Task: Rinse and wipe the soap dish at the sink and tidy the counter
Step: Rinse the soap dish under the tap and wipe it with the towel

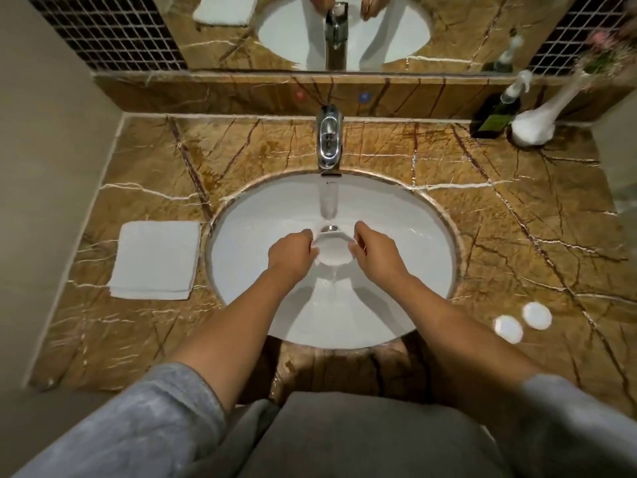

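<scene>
A small white soap dish [333, 249] is held over the middle of the white oval sink [262, 215], under the chrome tap [330, 139]. Water runs from the tap onto the dish and spills off its near edge. My left hand [292, 250] grips the dish's left rim and my right hand [374, 248] grips its right rim. A folded white towel [157, 259] lies on the brown marble counter [517, 236] left of the sink.
Two small white round pieces [508, 328] [537, 315] sit on the counter at the right front. A dark soap pump bottle [496, 113] and a white vase [536, 124] stand at the back right. A mirror [344, 29] rises behind the tap.
</scene>
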